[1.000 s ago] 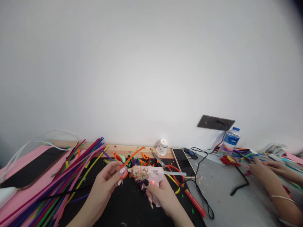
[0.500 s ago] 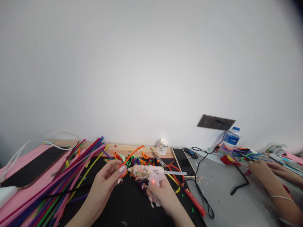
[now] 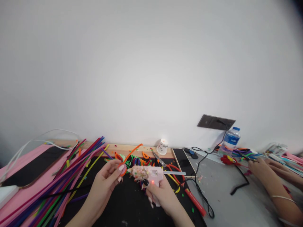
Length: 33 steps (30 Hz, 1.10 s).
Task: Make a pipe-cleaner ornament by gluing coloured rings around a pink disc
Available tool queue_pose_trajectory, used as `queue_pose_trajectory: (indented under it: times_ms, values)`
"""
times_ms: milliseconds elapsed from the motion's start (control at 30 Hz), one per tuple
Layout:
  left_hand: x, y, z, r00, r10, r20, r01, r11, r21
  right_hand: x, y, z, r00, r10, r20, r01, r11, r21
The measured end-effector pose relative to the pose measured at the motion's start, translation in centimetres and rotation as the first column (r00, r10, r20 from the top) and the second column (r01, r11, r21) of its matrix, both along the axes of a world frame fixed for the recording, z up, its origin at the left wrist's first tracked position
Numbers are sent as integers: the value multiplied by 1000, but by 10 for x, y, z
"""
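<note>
1. Orange stem is rising rightward from the left hand's pinching grip.
2. Right hand is grasping the glue gun, its long axis running sideways, nozzle pointing left, just beside the stem's base.
3. One stem, one gun are being held; one cup, one bottle are standing beyond.
</note>
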State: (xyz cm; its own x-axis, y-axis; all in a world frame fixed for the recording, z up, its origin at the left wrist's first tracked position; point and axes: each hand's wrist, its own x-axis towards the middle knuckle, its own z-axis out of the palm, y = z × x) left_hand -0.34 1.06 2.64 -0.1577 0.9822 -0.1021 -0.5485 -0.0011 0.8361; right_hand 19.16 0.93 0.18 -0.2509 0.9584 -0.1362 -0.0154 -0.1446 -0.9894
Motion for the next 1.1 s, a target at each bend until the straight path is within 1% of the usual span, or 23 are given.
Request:
queue_pose_trajectory:
  times_ms: [300, 567, 733, 933, 1100]
  values:
    - [-1, 1, -2, 1000, 7, 0, -7, 1000, 5, -2, 0, -5, 999, -31, -7, 31, 999, -24]
    - [-1, 2, -4, 1000, -14, 21, 14, 1000, 7, -3, -3, 5, 1000, -26, 16, 26, 999, -41]
    - [-2, 2, -6, 999, -19, 27, 19, 1000, 6, -3, -5, 8, 1000, -14, 28, 15, 999, -33]
    - [-3, 3, -10, 1000, -15, -1, 15, 1000, 10, -3, -6, 10, 1000, 24, 10, -24, 1000, -11]
    - [-2, 2, -9, 1000, 4, -26, -3, 1000, 16, -4, -6, 15, 1000, 5, 23, -4, 1000, -31]
